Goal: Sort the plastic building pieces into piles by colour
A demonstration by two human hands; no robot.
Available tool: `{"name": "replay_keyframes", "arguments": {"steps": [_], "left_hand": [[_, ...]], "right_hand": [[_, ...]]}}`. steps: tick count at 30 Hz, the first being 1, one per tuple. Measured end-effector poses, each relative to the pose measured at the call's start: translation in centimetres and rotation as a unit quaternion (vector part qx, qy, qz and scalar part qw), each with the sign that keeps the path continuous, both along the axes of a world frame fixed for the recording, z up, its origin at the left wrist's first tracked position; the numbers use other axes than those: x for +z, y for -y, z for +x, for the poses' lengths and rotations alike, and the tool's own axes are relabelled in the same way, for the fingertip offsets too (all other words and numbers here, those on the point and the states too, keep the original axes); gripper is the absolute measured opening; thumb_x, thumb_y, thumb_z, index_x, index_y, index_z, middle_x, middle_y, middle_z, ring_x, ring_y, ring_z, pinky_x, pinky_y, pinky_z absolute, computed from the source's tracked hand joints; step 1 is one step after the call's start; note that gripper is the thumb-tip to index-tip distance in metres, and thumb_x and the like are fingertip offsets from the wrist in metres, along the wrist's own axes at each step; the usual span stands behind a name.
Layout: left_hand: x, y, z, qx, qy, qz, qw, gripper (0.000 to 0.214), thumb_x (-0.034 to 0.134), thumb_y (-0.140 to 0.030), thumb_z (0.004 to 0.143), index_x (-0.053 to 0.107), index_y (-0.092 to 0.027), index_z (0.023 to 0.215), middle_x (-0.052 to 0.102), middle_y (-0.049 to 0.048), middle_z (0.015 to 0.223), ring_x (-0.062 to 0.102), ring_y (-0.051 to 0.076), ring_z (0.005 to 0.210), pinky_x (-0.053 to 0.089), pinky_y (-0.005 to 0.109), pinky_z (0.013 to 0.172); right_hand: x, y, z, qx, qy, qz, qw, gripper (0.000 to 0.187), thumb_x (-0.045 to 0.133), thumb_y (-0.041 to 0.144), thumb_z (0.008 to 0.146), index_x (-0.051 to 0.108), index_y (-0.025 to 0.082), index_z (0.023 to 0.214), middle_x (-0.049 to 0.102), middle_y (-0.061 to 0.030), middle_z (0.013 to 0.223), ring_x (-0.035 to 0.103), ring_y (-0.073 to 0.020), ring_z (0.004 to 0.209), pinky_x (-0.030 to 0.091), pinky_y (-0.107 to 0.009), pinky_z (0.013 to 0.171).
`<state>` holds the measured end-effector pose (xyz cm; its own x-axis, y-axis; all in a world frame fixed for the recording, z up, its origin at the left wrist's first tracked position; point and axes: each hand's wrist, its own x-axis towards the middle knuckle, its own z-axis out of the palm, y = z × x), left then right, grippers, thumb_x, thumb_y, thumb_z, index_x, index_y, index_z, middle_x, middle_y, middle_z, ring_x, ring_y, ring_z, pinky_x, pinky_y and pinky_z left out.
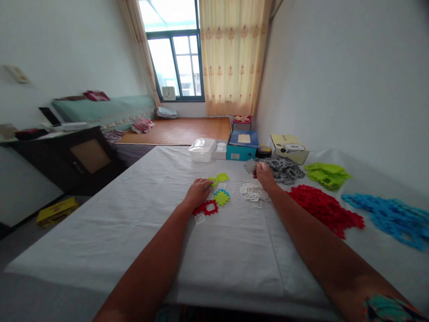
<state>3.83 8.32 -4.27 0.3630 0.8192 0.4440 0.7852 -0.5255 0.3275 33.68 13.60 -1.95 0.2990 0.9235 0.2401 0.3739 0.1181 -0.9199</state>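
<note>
My right hand (263,175) is closed, its fingers pinching a grey toothed plastic piece (250,166) at the left edge of a pile of grey pieces (288,171). My left hand (198,192) lies over a small group of pieces, fingers stretched out and touching a yellow-green piece (213,181). Around it are another yellow-green piece (222,177), a yellow-green gear shape with blue teeth (221,197), a red piece with an opening (202,208) and a white grid piece (199,218). White grid pieces (253,192) lie heaped just below my right hand.
To the right lie piles of red pieces (326,208), blue pieces (389,217) and lime-green pieces (326,175). Along the table's back stand a clear plastic container (202,150), a blue box (241,153) and a yellow carton (288,148). A white cloth (140,210) covers the table.
</note>
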Motion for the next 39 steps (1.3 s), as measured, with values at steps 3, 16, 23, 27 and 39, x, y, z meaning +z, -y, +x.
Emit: {"name": "replay_keyframes", "arguments": {"steps": [3, 16, 23, 27, 39], "left_hand": [[0.0, 0.0, -0.1, -0.006, -0.005, -0.005, 1.000, 0.034, 0.053, -0.016, 0.081, 0.068, -0.026, 0.110, 0.068, 0.0044, 0.112, 0.057, 0.021, 0.108, 0.044, 0.040, 0.100], [1.2, 0.6, 0.5, 0.042, 0.030, 0.011, 0.999, 0.023, 0.048, -0.026, 0.090, 0.070, -0.025, 0.097, 0.068, 0.0048, 0.099, 0.059, 0.021, 0.099, 0.048, 0.035, 0.090], [2.0, 1.1, 1.2, -0.017, 0.227, -0.065, 0.972, 0.026, 0.048, -0.028, 0.089, 0.070, -0.019, 0.099, 0.070, 0.0047, 0.097, 0.065, 0.017, 0.085, 0.054, 0.028, 0.074], [2.5, 1.7, 2.1, -0.068, 0.269, -0.105, 0.955, 0.027, 0.050, -0.032, 0.087, 0.071, -0.018, 0.099, 0.073, 0.0037, 0.093, 0.066, 0.017, 0.085, 0.053, 0.028, 0.075], [2.7, 1.9, 2.2, -0.045, 0.278, -0.090, 0.955, 0.033, 0.052, -0.040, 0.087, 0.070, -0.017, 0.102, 0.071, 0.0065, 0.101, 0.064, 0.020, 0.095, 0.051, 0.031, 0.084]], "right_hand": [[0.3, -1.6, 3.1, -0.075, -0.126, 0.008, 0.989, 0.024, 0.036, 0.025, 0.086, 0.056, 0.017, 0.097, 0.055, 0.0003, 0.069, 0.055, -0.0123, 0.055, 0.052, -0.024, 0.052], [1.5, 0.3, 1.5, -0.033, 0.043, 0.113, 0.992, 0.042, 0.039, 0.028, 0.086, 0.052, 0.015, 0.124, 0.062, -0.0125, 0.116, 0.064, -0.0157, 0.073, 0.052, -0.027, 0.060], [1.1, 5.1, -6.5, 0.260, 0.255, 0.154, 0.918, 0.035, 0.055, 0.021, 0.085, 0.061, 0.019, 0.119, 0.064, -0.0095, 0.117, 0.062, -0.0155, 0.084, 0.052, -0.030, 0.079], [0.1, 6.2, -8.0, 0.313, 0.312, 0.166, 0.882, 0.027, 0.055, 0.017, 0.087, 0.066, 0.021, 0.111, 0.068, -0.0081, 0.109, 0.061, -0.0185, 0.095, 0.049, -0.034, 0.088], [2.2, 7.8, -8.0, 0.278, 0.292, 0.125, 0.907, 0.022, 0.055, 0.029, 0.090, 0.059, 0.022, 0.111, 0.072, -0.0050, 0.098, 0.068, -0.0183, 0.087, 0.047, -0.028, 0.077]]}}
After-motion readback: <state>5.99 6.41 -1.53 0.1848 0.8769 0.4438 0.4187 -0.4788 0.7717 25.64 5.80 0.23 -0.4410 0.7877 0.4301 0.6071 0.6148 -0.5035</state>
